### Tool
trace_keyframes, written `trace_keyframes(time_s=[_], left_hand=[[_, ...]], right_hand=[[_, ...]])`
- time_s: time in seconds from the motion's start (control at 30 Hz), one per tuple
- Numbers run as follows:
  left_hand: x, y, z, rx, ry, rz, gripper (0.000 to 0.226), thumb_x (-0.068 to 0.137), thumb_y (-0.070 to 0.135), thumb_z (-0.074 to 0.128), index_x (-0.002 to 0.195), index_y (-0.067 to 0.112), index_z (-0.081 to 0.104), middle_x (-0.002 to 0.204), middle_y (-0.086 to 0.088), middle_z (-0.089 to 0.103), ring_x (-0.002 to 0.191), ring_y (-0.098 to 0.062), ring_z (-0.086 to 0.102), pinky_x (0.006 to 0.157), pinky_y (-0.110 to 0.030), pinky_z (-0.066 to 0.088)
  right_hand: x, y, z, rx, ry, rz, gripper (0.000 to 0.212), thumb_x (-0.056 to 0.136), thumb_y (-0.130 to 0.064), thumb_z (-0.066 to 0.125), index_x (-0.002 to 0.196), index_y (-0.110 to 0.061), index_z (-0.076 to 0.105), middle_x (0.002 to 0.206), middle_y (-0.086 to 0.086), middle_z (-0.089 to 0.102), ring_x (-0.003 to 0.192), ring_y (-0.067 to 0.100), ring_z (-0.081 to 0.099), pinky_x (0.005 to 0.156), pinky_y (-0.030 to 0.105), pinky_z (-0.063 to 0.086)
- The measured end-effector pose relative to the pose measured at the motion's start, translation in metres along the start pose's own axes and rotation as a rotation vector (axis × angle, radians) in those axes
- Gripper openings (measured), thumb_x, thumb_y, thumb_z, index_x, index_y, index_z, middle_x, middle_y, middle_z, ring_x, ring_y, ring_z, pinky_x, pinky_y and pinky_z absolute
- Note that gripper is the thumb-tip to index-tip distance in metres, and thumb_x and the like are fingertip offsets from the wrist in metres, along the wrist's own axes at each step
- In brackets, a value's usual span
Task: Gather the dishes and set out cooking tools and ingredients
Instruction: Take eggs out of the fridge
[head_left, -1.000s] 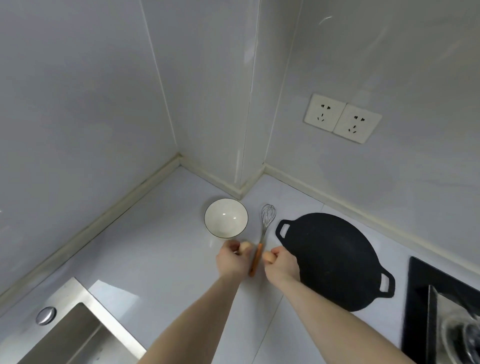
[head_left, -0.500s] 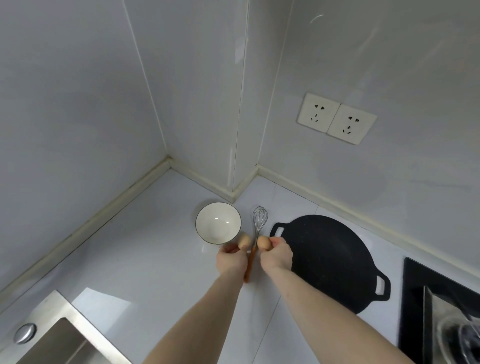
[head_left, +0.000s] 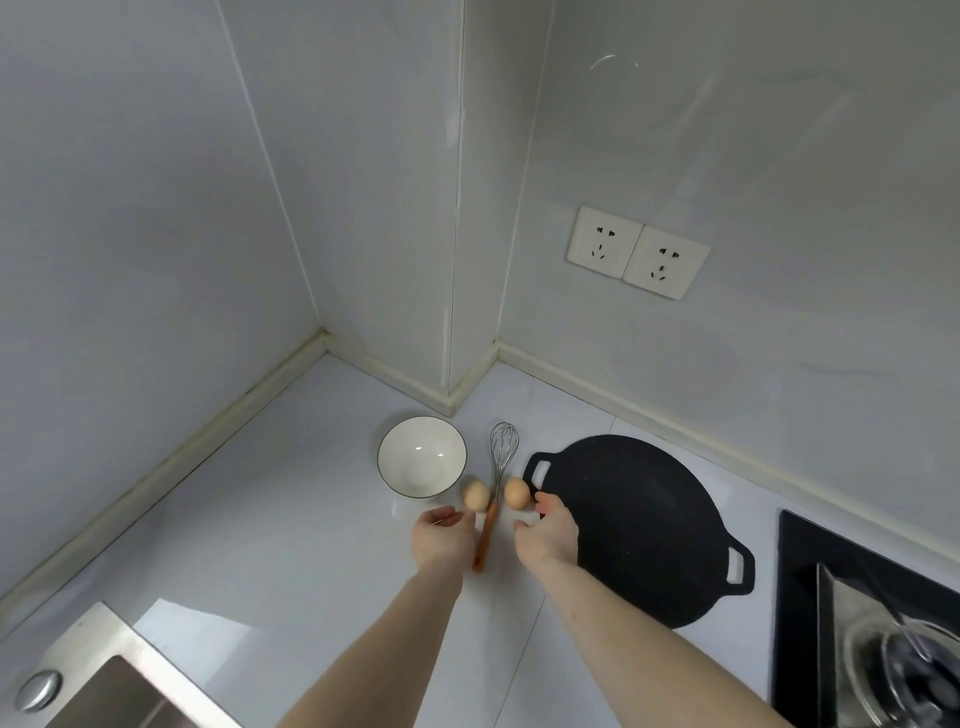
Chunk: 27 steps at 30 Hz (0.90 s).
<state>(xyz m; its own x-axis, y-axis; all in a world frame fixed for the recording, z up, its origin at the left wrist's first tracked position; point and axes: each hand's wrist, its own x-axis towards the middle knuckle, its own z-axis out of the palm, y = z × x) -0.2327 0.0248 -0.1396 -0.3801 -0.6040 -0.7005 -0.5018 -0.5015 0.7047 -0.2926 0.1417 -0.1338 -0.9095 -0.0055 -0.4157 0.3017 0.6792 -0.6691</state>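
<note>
Two brown eggs lie on the white counter, one egg (head_left: 476, 494) left of the whisk and the other egg (head_left: 516, 492) right of it. The whisk (head_left: 497, 478) has a wire head and an orange handle, and it lies between a white bowl (head_left: 422, 457) and a flat black pan (head_left: 636, 525). My left hand (head_left: 441, 538) hovers just behind the left egg with relaxed fingers, holding nothing. My right hand (head_left: 549, 530) is behind the right egg, fingers loose, at the pan's near rim.
A steel sink (head_left: 98, 691) with a drain knob sits at the lower left. A black gas hob (head_left: 872, 639) is at the lower right. Two wall sockets (head_left: 638, 252) are above the pan. Walls enclose the counter corner behind the bowl.
Both hands carried an egg forward beside the whisk, set them down on the counter and let go. The hands have drawn back slightly.
</note>
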Motion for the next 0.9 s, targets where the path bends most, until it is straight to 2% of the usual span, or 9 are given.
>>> trace_keyframes(time_s=[0.1, 0.17, 0.23, 0.3, 0.37, 0.5, 0.63, 0.8, 0.9], left_hand=[[-0.009, -0.002, -0.012, 0.065, -0.022, 0.044, 0.027, 0.084, 0.017, 0.076, 0.108, 0.013, 0.064, 0.101, -0.001, 0.072, 0.095, -0.021, 0.070, 0.061, -0.022, 0.045], [-0.018, -0.004, -0.024, 0.146, -0.054, 0.104, 0.027, 0.084, 0.018, 0.076, 0.108, 0.014, 0.064, 0.106, 0.001, 0.070, 0.090, -0.016, 0.067, 0.061, -0.022, 0.045], [-0.027, -0.008, -0.038, 0.239, -0.103, 0.181, 0.029, 0.085, 0.022, 0.077, 0.110, 0.015, 0.064, 0.108, 0.004, 0.067, 0.090, -0.013, 0.064, 0.067, -0.023, 0.046], [-0.041, -0.015, -0.053, 0.335, -0.161, 0.229, 0.028, 0.087, 0.025, 0.076, 0.111, 0.019, 0.063, 0.106, 0.009, 0.065, 0.089, -0.008, 0.065, 0.064, -0.021, 0.047], [-0.052, -0.023, -0.066, 0.405, -0.205, 0.257, 0.025, 0.089, 0.024, 0.073, 0.111, 0.022, 0.062, 0.105, 0.011, 0.065, 0.088, -0.007, 0.067, 0.059, -0.019, 0.047], [-0.065, -0.030, -0.087, 0.505, -0.239, 0.285, 0.027, 0.089, 0.022, 0.072, 0.115, 0.023, 0.063, 0.109, 0.004, 0.068, 0.090, -0.016, 0.070, 0.060, -0.022, 0.051], [-0.091, -0.026, -0.092, 0.633, -0.272, 0.420, 0.027, 0.090, 0.019, 0.071, 0.115, 0.025, 0.062, 0.118, 0.005, 0.064, 0.103, -0.013, 0.063, 0.061, -0.019, 0.048], [-0.146, -0.016, -0.085, 0.831, -0.357, 0.692, 0.029, 0.091, 0.020, 0.069, 0.117, 0.030, 0.061, 0.126, 0.007, 0.055, 0.110, -0.012, 0.058, 0.086, -0.024, 0.051], [-0.186, -0.017, -0.074, 0.917, -0.425, 0.809, 0.029, 0.092, 0.023, 0.068, 0.118, 0.032, 0.060, 0.128, 0.011, 0.054, 0.113, -0.010, 0.057, 0.095, -0.026, 0.050]], right_hand=[[-0.016, 0.004, -0.006, 0.005, -0.025, -0.004, 0.052, 0.093, -0.015, 0.067, 0.142, -0.020, 0.051, 0.137, 0.003, 0.053, 0.124, 0.024, 0.057, 0.102, 0.038, 0.050], [-0.033, 0.010, -0.012, 0.032, -0.055, -0.013, 0.051, 0.094, -0.014, 0.065, 0.142, -0.020, 0.050, 0.138, 0.002, 0.051, 0.117, 0.021, 0.060, 0.100, 0.035, 0.051], [-0.052, 0.017, -0.019, 0.053, -0.083, -0.039, 0.051, 0.095, -0.013, 0.063, 0.143, -0.021, 0.049, 0.138, -0.001, 0.049, 0.101, 0.015, 0.062, 0.091, 0.028, 0.050], [-0.073, 0.024, -0.029, 0.038, -0.101, -0.060, 0.052, 0.096, -0.012, 0.062, 0.144, -0.023, 0.047, 0.138, -0.003, 0.047, 0.096, 0.011, 0.061, 0.086, 0.026, 0.050], [-0.092, 0.033, -0.038, 0.010, -0.125, -0.078, 0.052, 0.096, -0.012, 0.061, 0.145, -0.025, 0.046, 0.139, -0.004, 0.045, 0.102, 0.012, 0.061, 0.087, 0.027, 0.054], [-0.120, 0.048, -0.057, -0.038, -0.185, -0.105, 0.053, 0.098, -0.013, 0.059, 0.146, -0.027, 0.043, 0.145, -0.006, 0.040, 0.118, 0.012, 0.057, 0.095, 0.027, 0.054], [-0.145, 0.062, -0.081, -0.081, -0.210, -0.124, 0.054, 0.099, -0.014, 0.058, 0.148, -0.027, 0.040, 0.150, -0.007, 0.038, 0.128, 0.015, 0.053, 0.099, 0.025, 0.050], [-0.181, 0.075, -0.121, -0.068, -0.195, -0.160, 0.055, 0.099, -0.018, 0.058, 0.148, -0.033, 0.040, 0.154, -0.012, 0.037, 0.132, 0.012, 0.049, 0.102, 0.024, 0.046], [-0.212, 0.090, -0.159, -0.041, -0.157, -0.196, 0.055, 0.098, -0.020, 0.059, 0.148, -0.033, 0.039, 0.151, -0.013, 0.039, 0.130, 0.009, 0.048, 0.104, 0.021, 0.042]])
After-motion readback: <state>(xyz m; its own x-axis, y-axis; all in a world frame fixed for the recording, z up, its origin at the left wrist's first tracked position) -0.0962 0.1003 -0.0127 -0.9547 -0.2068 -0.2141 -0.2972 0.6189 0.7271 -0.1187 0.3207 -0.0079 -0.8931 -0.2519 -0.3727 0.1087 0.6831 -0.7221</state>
